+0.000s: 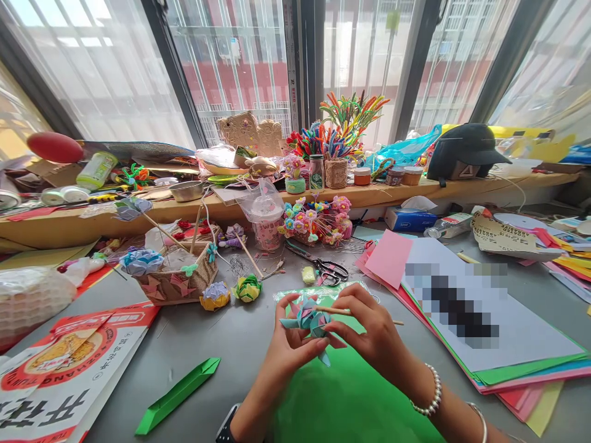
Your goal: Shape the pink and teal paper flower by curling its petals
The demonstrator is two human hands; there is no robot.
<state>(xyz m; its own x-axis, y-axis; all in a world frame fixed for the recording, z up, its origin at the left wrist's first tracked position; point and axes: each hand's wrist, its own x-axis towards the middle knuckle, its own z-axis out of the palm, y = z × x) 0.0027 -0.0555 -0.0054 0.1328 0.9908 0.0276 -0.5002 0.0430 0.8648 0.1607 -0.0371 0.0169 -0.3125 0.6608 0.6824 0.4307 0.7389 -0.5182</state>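
Observation:
My left hand [290, 352] is closed around a folded paper flower [308, 317] with blue and pink pointed petals. A thin wooden stick [339, 312] is pinched in my right hand [372, 326]. One end of it meets the flower's petals, and the other juts out past my knuckles to the right. My right fingertips are close to the flower's right side; whether they touch it is unclear. Both hands are above a green sheet [341, 394] at the table's front. Left of them lies a folded green paper strip [178, 397].
A cardboard basket [184, 280] with paper flowers stands at left, near yellow and green paper flowers [248, 287]. Scissors [330, 271] lie behind my hands. Coloured paper [530, 363] is stacked at right, a printed bag [69, 363] at left. Craft supplies crowd the sill [231, 203].

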